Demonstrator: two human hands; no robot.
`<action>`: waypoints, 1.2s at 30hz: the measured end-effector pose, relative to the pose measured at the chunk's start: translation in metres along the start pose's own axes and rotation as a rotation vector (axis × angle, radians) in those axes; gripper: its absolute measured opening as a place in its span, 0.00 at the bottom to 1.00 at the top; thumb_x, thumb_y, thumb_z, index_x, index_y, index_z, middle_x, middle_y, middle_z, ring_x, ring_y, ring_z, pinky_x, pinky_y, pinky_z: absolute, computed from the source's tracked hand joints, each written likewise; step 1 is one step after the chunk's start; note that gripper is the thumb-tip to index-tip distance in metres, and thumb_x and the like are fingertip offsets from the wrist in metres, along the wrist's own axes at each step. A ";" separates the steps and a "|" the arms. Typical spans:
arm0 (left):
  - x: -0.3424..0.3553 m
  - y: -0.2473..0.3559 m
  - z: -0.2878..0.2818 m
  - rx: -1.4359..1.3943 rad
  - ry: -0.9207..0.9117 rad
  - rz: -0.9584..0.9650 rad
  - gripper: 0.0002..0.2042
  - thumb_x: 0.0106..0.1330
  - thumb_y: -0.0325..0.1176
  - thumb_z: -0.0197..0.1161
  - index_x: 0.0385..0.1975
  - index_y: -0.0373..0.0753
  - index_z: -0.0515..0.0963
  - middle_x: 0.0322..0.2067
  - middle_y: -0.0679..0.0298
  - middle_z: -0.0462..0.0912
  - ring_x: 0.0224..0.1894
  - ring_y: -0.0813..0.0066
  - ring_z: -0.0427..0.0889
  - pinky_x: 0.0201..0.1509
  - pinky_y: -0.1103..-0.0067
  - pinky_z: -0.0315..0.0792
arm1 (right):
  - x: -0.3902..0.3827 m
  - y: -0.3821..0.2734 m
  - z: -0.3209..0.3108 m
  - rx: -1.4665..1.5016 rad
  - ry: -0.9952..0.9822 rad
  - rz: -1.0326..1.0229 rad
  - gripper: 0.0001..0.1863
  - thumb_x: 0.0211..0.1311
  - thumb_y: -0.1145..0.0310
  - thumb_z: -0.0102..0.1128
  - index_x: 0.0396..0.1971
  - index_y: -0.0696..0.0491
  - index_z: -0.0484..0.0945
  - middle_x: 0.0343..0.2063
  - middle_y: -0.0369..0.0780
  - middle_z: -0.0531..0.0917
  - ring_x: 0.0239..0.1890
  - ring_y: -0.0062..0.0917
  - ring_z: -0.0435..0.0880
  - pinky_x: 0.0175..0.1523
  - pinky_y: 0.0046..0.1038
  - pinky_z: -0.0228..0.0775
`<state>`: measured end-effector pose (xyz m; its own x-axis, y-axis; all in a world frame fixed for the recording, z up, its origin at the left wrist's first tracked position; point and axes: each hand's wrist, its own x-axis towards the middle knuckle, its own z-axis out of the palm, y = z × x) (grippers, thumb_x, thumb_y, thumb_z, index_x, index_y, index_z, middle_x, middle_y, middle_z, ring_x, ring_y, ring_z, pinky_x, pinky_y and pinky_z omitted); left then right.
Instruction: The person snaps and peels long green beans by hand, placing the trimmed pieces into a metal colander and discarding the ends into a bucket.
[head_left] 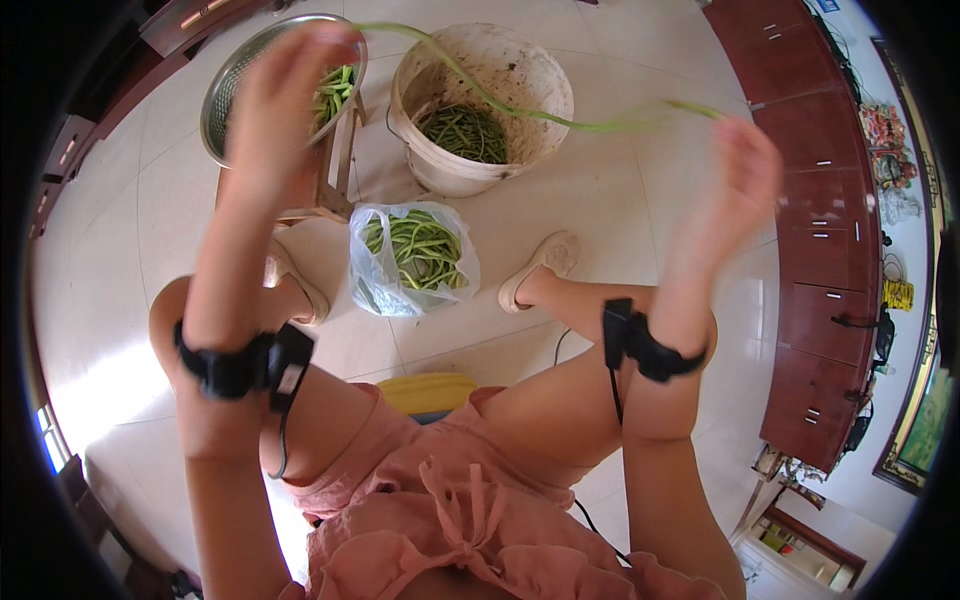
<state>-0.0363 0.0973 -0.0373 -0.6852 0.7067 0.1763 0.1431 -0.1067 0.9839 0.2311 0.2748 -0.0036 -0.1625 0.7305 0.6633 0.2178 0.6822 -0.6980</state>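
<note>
Long bean (490,98): one, green, strung in the air across the bucket (455,181). Left hand (290,85): over the colander (212,115), pinching one end. Right hand (745,175): well apart, pinching the other; blur there leaves unclear whether the bean is whole. Bench (325,178): wooden, under the colander. Bag (375,287): clear plastic, of beans, on floor (620,190). Risks: snapping, from pulling too hard; pieces missing the colander, from careless aim.

A long, thin, pliant green bean pod (480,92) stretches between the left grip (285,85) and the right grip (747,172), curving away from the left fingertips; near the right grip it blurs, so whether it is unbroken is unclear.
</note>
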 end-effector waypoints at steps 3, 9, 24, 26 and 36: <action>0.015 -0.088 0.037 0.621 -0.224 0.188 0.25 0.62 0.43 0.62 0.57 0.38 0.68 0.47 0.51 0.78 0.53 0.63 0.77 0.56 0.74 0.68 | -0.027 0.058 0.057 -0.189 -0.625 -0.078 0.25 0.58 0.68 0.62 0.56 0.52 0.70 0.42 0.41 0.82 0.50 0.34 0.78 0.55 0.32 0.67; -0.012 -0.066 0.030 0.999 -0.417 0.182 0.27 0.59 0.43 0.62 0.56 0.38 0.68 0.46 0.50 0.77 0.53 0.57 0.75 0.60 0.69 0.65 | -0.047 0.071 0.027 -0.624 -1.275 0.298 0.31 0.56 0.65 0.63 0.60 0.54 0.66 0.50 0.47 0.77 0.53 0.36 0.75 0.58 0.32 0.66; -0.107 -0.148 -0.003 1.129 -0.797 0.176 0.26 0.54 0.22 0.61 0.55 0.44 0.70 0.57 0.59 0.68 0.57 0.59 0.69 0.56 0.66 0.66 | -0.259 0.136 0.128 -0.117 -1.150 0.464 0.14 0.49 0.69 0.63 0.36 0.57 0.74 0.33 0.46 0.81 0.39 0.39 0.80 0.42 0.38 0.71; -0.108 -0.154 -0.010 1.065 -0.957 -0.084 0.30 0.53 0.23 0.63 0.59 0.45 0.66 0.62 0.61 0.61 0.64 0.59 0.60 0.62 0.64 0.60 | -0.285 0.146 0.136 -0.164 -1.103 0.462 0.16 0.49 0.69 0.63 0.39 0.58 0.74 0.36 0.47 0.81 0.41 0.41 0.80 0.44 0.40 0.71; -0.110 -0.152 -0.036 0.802 -0.841 -0.254 0.10 0.51 0.30 0.68 0.28 0.36 0.73 0.32 0.58 0.77 0.38 0.58 0.77 0.44 0.69 0.69 | -0.310 0.158 0.156 -0.192 -1.264 0.501 0.17 0.52 0.74 0.53 0.44 0.57 0.75 0.38 0.49 0.81 0.43 0.43 0.79 0.47 0.38 0.70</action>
<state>-0.0085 0.0107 -0.2051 -0.1180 0.9135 -0.3894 0.6822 0.3595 0.6367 0.1657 0.1609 -0.3616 -0.7632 0.4965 -0.4136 0.6240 0.4000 -0.6712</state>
